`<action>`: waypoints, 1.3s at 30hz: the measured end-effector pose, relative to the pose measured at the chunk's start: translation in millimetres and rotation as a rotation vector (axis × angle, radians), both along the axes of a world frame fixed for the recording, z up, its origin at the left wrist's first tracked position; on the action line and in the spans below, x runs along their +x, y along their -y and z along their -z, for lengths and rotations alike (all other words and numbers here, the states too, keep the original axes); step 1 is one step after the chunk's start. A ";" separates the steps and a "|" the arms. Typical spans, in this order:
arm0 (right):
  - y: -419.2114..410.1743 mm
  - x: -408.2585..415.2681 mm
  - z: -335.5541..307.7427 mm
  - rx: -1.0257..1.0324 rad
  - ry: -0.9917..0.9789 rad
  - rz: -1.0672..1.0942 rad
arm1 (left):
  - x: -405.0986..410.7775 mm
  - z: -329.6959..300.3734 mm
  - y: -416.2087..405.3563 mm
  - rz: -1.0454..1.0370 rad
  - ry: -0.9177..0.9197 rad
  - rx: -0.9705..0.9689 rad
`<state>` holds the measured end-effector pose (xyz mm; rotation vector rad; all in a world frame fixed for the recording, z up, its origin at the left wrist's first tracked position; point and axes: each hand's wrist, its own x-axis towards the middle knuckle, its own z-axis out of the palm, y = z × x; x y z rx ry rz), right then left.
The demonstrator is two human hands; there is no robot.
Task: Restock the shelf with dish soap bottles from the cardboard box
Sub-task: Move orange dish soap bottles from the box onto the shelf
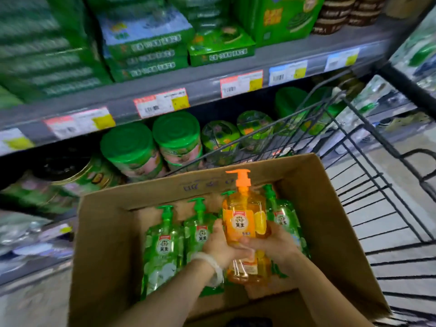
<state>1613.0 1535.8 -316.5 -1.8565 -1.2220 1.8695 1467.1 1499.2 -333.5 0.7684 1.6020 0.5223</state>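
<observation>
An open cardboard box (pixel 108 232) sits in a wire cart and holds several green dish soap bottles (pixel 162 246) lying with their pumps toward the shelf. Both my hands grip one orange dish soap bottle (pixel 245 215) with an orange pump, lifted above the green ones at the box's middle. My left hand (pixel 219 246) wraps its left side; a white band circles that wrist. My right hand (pixel 273 244) wraps its right side and lower front. A second orange bottle (pixel 250 270) lies below my hands, partly hidden.
A grey shelf edge (pixel 203 90) with price tags runs across above the box. Green boxes are stacked on top of it; green-lidded tubs (pixel 132 147) stand beneath. The black wire cart (pixel 368 175) surrounds the box on the right. Lower shelves at left look blurred.
</observation>
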 end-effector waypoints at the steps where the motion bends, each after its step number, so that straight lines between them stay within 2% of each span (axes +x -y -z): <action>1: 3.6 -9.9 -7.1 0.006 -0.012 -0.030 | -11.2 -10.7 5.8 -0.008 -0.001 0.018; 5: 26.9 -61.1 -46.1 0.079 -0.081 -0.145 | -65.0 -45.7 40.4 -0.093 -0.066 0.108; 10: 71.3 -142.2 -110.7 0.273 -0.085 -0.329 | -134.6 -94.9 104.7 -0.244 -0.103 0.308; 16: 157.1 -249.1 -171.1 0.448 -0.178 -0.428 | -234.2 -160.8 206.8 -0.374 -0.155 0.517; 19: 205.5 -306.2 -186.6 0.457 -0.261 -0.496 | -284.2 -181.9 268.1 -0.479 -0.182 0.597; 25: 310.7 -415.7 -203.1 0.430 -0.392 -0.695 | -368.9 -203.8 401.3 -0.684 -0.283 0.664; 30: 389.9 -494.1 -205.8 0.391 -0.469 -0.838 | -426.4 -213.0 492.3 -0.823 -0.392 0.645; 39: 439.2 -603.2 -199.5 0.417 -0.481 -1.020 | -505.4 -203.4 554.8 -1.022 -0.444 0.649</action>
